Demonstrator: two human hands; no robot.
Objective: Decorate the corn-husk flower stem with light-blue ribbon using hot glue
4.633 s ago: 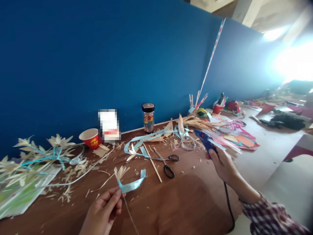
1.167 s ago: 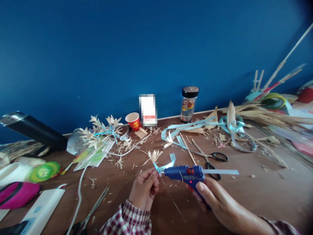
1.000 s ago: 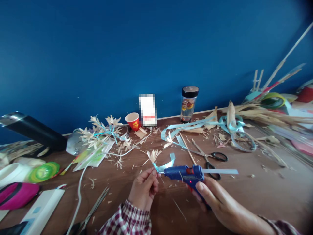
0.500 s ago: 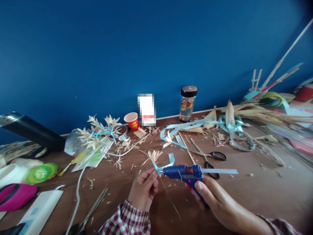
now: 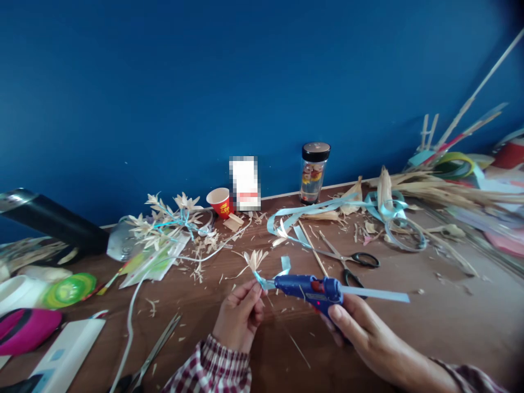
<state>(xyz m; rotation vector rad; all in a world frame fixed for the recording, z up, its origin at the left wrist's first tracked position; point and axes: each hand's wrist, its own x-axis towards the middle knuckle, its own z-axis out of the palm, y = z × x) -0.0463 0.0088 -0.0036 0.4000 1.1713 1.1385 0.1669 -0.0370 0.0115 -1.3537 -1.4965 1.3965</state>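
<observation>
My left hand (image 5: 239,316) is closed in a pinch on the base of a small dried-husk flower (image 5: 255,260), its pale petals pointing up. Light blue ribbon (image 5: 285,265) is wound at the flower's stem, and its loose end stands up to the right. My right hand (image 5: 366,330) grips a blue glue gun (image 5: 308,289) by its handle, with a small red light glowing on its side. A translucent glue stick (image 5: 380,293) sticks out of the gun's rear. The nozzle end is at the ribbon; whether it touches cannot be made out.
Open black-handled scissors (image 5: 344,257) lie beyond the gun, and another pair of scissors (image 5: 158,349) lies at front left. Finished husk flowers (image 5: 172,218), a red paper cup (image 5: 221,203) and a lidded bottle (image 5: 314,173) stand along the wall. A white cord (image 5: 131,322) crosses the left side.
The glue gun in my right hand has shifted slightly right and its rear has dipped. My left hand and the flower have moved slightly left.
</observation>
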